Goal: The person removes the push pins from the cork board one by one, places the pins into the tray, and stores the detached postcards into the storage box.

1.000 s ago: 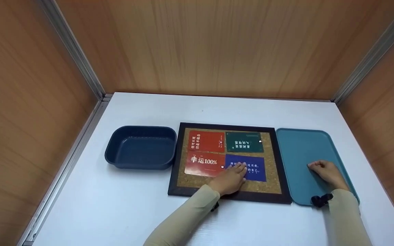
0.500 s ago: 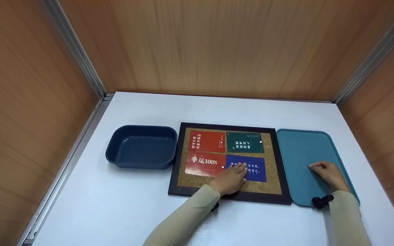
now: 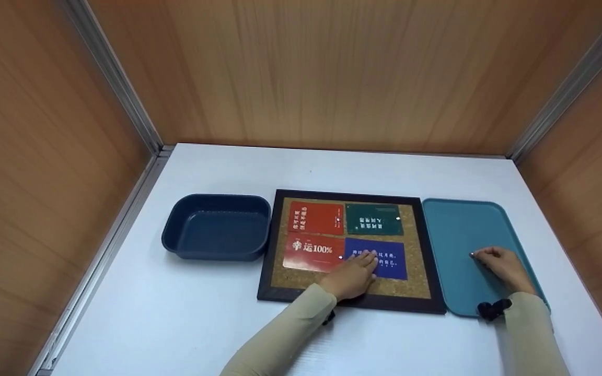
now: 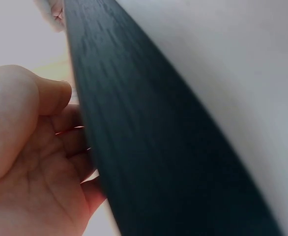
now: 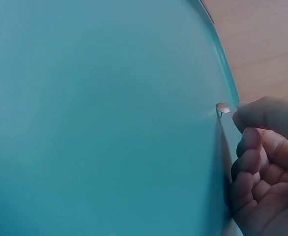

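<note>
While the left hand point(image 3: 350, 275) rests, fingers extended, on the blue card point(image 3: 395, 267), the thumbtack point(image 5: 223, 107) sits well to its right over the tray point(image 3: 463, 224), pin downward, pinched by the nearer right hand point(image 3: 505, 269).

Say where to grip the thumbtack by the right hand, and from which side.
Probably pinch the thumbtack by opposite edges of its head, coming in from the side where the right hand is, its fingertips right beside it. In the right wrist view the round head shows above a thin pin, so the wider head should offer more hold.
</note>
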A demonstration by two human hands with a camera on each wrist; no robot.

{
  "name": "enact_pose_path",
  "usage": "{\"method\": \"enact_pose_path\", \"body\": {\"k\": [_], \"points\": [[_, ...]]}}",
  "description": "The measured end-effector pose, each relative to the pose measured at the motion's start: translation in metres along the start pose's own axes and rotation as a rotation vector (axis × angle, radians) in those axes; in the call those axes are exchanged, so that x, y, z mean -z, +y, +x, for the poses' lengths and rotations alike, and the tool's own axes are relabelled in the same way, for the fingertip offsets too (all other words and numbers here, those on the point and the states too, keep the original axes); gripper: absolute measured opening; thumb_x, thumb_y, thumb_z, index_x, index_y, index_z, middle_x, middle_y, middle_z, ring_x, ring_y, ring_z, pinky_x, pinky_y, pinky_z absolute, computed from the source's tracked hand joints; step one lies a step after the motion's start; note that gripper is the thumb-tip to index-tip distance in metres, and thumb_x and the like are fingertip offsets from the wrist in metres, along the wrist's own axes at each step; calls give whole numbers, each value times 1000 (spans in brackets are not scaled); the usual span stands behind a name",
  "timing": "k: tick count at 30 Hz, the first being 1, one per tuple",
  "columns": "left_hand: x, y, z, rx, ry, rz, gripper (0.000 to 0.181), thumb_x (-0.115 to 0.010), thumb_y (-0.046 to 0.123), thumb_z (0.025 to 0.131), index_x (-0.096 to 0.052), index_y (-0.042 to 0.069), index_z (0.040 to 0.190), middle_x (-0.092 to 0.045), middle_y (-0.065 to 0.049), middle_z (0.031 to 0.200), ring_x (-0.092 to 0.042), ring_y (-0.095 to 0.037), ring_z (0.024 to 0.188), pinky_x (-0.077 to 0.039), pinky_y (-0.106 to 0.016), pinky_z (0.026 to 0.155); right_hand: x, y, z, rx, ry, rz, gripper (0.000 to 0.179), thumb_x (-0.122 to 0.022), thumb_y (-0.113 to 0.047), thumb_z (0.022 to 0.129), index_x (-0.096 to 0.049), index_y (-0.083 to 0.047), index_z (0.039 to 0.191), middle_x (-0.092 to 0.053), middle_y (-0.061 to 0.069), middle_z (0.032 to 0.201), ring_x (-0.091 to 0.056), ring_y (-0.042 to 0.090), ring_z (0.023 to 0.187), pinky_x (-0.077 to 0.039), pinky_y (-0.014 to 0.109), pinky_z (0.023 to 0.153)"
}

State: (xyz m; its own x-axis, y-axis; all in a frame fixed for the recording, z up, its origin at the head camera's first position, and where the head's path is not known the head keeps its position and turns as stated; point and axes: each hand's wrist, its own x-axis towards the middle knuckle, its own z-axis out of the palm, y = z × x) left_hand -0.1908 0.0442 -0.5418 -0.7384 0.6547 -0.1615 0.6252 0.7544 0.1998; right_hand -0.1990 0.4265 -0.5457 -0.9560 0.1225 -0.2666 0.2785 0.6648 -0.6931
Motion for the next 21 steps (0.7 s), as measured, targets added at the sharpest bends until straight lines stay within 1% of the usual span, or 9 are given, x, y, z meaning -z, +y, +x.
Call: {"method": "enact_pose_path", "body": {"k": [2,4,7,13,17,21], "points": [[0,0,0,1,-4,6,49,-32,32,105,-33,14,150,-26,0,159,-23,-16,147,-24,-32,119,2,-2,1,3,0,-13,53,-53,-43,96,-59,6,116,-61,10,102,-52,18,90,-46,35,79],[-1,0,0,2,-6,11,49,-32,32,105,-33,14,150,-26,1,159,-24,-16,147,-25,-32,119,4,-3,2,7,-3,-26,54,-53,-43,96,-59,6,117,-60,3,96,-51,11,83,-45,28,73],[-2,1,1,1,-17,14,49,-32,33,105,-33,15,151,-25,2,159,-23,-15,147,-24,-31,119,6,-4,1,9,-5,-26,55,-51,-42,97,-57,7,121,-60,-1,93,-51,6,78,-46,23,67],[-4,2,2,-5,-28,30,49,-31,34,105,-32,16,151,-24,2,159,-22,-15,147,-24,-30,119,7,-8,-1,1,-10,7,59,-49,-44,98,-54,8,125,-60,-1,93,-52,5,78,-47,23,66],[-4,1,1,-3,-20,42,49,-31,34,105,-32,16,151,-24,2,159,-22,-15,147,-24,-31,119,8,-15,1,31,0,47,58,-48,-42,99,-53,10,125,-59,-4,91,-53,3,78,-48,21,68],[-4,1,2,2,-11,40,49,-31,34,105,-32,15,151,-25,1,159,-22,-15,147,-24,-31,119,11,-25,3,61,2,93,61,-47,-43,99,-51,10,129,-60,-8,91,-55,-1,80,-52,19,73]]}}
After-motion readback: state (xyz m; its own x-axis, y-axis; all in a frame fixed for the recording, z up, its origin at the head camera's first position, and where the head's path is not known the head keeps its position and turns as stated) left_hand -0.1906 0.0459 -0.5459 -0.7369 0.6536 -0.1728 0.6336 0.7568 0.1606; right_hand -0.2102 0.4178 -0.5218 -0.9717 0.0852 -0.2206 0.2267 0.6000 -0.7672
